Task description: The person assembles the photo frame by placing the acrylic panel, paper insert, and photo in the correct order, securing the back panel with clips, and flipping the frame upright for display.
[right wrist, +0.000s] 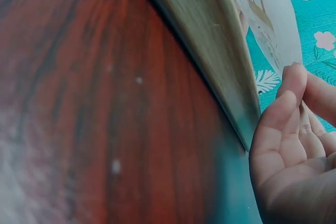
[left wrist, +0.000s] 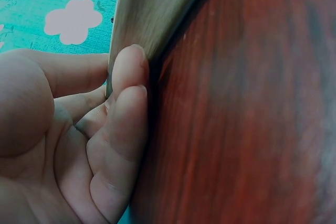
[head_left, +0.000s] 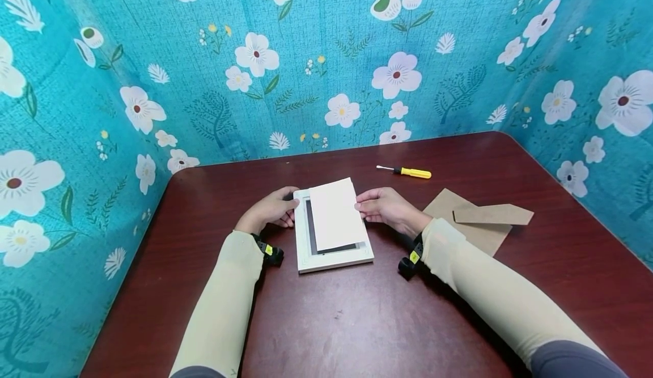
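Note:
A pale picture frame point(head_left: 334, 262) lies on the table, its dark inner panel point(head_left: 312, 232) partly covered by a white sheet of paper point(head_left: 336, 213). The sheet sits tilted over the opening, its top corner past the far rim. At the frame's upper left corner, my left hand point(head_left: 270, 211) grips the wooden side point(left wrist: 157, 9), thumb above and fingers against the edge. My right hand point(head_left: 390, 208) pinches the sheet's right edge between thumb and fingers. In the right wrist view the sheet's underside point(right wrist: 268, 14) carries a faint printed picture and stands raised above the frame's side point(right wrist: 210, 40).
A yellow-handled screwdriver point(head_left: 415, 173) lies behind my right hand. To the right, a brown backing board point(head_left: 490, 236) with a stand flap point(head_left: 492, 215) lies near my right forearm. A blue flowered cloth point(head_left: 306, 83) hangs behind the dark red table point(head_left: 326, 321).

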### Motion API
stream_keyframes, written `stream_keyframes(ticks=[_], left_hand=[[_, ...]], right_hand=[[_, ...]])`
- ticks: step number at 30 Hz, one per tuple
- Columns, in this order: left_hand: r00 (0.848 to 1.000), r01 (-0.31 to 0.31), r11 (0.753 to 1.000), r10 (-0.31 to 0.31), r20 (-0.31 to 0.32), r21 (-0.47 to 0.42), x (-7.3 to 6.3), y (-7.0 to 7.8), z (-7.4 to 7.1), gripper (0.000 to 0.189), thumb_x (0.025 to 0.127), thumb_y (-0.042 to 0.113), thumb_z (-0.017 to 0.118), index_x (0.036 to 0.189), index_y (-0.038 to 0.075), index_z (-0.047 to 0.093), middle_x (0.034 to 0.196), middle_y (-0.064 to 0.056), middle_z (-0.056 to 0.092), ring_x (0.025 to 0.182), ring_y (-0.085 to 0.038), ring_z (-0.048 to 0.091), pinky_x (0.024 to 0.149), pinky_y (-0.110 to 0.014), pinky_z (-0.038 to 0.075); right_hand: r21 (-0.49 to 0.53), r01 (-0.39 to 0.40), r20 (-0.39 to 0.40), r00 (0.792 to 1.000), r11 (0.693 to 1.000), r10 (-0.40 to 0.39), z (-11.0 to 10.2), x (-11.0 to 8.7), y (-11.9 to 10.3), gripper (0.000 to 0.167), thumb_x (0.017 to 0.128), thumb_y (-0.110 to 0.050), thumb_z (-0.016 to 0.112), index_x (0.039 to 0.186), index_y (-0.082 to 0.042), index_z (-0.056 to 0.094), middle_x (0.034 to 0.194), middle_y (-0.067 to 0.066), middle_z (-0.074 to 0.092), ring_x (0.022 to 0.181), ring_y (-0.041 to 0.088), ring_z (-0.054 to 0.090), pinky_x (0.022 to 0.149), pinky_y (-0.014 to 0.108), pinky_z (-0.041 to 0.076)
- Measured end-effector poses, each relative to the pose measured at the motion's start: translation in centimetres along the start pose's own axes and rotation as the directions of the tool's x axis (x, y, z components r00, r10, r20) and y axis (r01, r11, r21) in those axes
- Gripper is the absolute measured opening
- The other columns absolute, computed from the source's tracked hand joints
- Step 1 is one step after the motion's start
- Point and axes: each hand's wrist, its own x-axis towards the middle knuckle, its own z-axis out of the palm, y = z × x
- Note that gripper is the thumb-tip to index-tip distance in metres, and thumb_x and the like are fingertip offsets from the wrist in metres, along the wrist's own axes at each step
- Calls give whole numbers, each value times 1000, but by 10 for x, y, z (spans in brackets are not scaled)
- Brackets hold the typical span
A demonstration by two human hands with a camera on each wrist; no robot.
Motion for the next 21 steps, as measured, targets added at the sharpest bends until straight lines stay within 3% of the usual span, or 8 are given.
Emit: stream_keyframes(ticks=[21], left_hand=[[1000, -1, 1000, 1, -9, 9, 0, -1, 0, 41, 104, 22, 49, 144, 19, 40, 77, -14, 57, 58, -22, 60, 58, -33, 54]], right_hand=[[-88, 34, 28, 999, 996, -32, 7, 3, 1, 27, 92, -4, 66, 116, 6, 61, 97, 14, 67, 77, 19, 65, 70, 30, 55]])
